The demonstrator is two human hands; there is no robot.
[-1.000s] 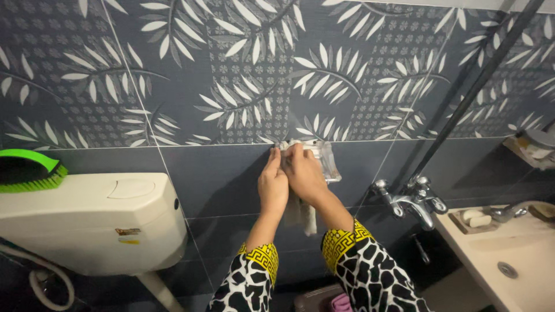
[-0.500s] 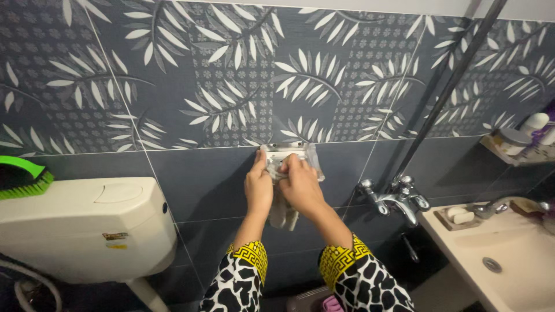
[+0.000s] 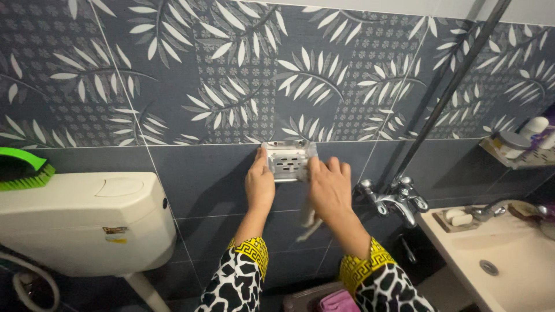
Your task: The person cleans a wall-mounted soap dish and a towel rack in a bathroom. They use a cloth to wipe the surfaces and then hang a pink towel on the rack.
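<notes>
A small metal soap tray [image 3: 288,160] with slots is fixed to the dark tiled wall. My left hand [image 3: 259,184] rests against its left edge, thumb up along the side. My right hand [image 3: 329,189] is at the tray's right edge and holds a pale cloth [image 3: 308,219] that hangs below the hand, blurred. Both sleeves are black and white with yellow cuffs.
A white cistern [image 3: 81,219] stands at the left with a green brush [image 3: 23,170] on top. A chrome tap [image 3: 396,199] and a slanted pipe [image 3: 451,86] are right of my hands. A white basin [image 3: 509,260] with a soap dish [image 3: 457,218] sits at the lower right, a corner shelf [image 3: 520,151] above it.
My right hand has come off the front of the tray and moved down to the right with the cloth, uncovering the slotted tray. My left hand stays at the left edge.
</notes>
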